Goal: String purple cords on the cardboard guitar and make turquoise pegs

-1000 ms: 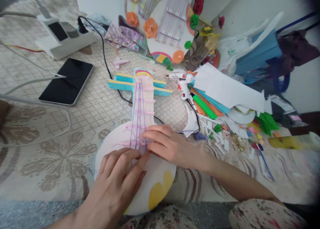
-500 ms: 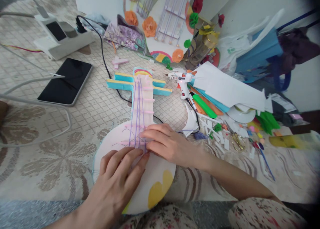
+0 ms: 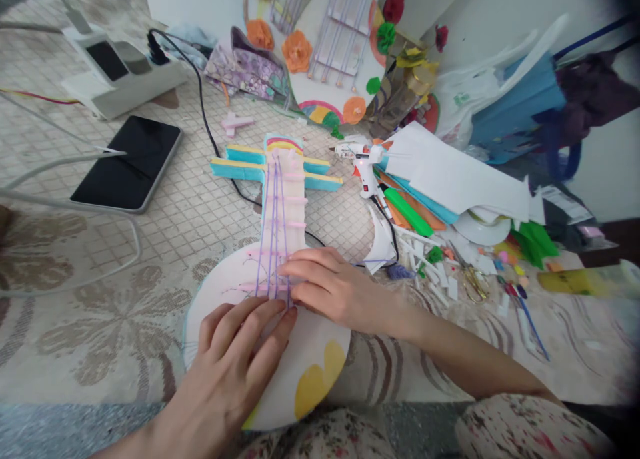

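Both hands are flat and open, not gripping anything: left hand [image 3: 235, 359] and right hand [image 3: 333, 289] press fingertips onto the purple strings [image 3: 274, 232] of the paper guitar [image 3: 320, 339], lying on the patterned mat [image 3: 100, 325]. Black cable [image 3: 205, 122] runs under its neck; glue gun [image 3: 364, 165] and paper scraps [image 3: 435, 272] just to the right, tablet [image 3: 127, 162] off left, second flowered guitar [image 3: 325, 45] leaning behind

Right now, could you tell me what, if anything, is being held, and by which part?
Nothing is gripped: the left hand and right hand press fingertips flat on the round body of the paper guitar, where the purple strings end.
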The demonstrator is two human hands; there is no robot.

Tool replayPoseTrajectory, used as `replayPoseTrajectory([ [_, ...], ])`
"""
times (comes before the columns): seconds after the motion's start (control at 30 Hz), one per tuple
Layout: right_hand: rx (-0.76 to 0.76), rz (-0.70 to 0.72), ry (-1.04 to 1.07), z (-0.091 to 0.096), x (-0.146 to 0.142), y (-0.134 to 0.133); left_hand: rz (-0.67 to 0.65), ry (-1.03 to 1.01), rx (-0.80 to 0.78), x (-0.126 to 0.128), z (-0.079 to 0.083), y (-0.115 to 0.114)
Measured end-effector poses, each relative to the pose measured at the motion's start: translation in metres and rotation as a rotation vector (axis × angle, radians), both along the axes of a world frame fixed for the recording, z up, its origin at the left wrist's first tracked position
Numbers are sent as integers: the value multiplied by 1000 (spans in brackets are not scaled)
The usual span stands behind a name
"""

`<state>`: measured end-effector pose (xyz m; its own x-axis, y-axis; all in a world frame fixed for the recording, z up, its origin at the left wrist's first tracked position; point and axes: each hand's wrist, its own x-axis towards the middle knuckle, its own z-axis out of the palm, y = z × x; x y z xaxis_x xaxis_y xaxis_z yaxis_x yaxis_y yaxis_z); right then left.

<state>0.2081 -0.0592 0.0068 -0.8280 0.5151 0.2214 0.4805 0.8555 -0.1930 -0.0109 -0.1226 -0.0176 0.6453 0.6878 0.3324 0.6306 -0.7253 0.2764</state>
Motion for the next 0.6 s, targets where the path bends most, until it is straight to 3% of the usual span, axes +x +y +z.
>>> replayPoseTrajectory([
  [0.3, 1, 4, 9, -2, 0, 0, 140, -209, -52, 2, -7, 0],
  [0.6, -6, 4, 17, -1, -1, 0, 41, -203, -107, -3, -5, -3],
])
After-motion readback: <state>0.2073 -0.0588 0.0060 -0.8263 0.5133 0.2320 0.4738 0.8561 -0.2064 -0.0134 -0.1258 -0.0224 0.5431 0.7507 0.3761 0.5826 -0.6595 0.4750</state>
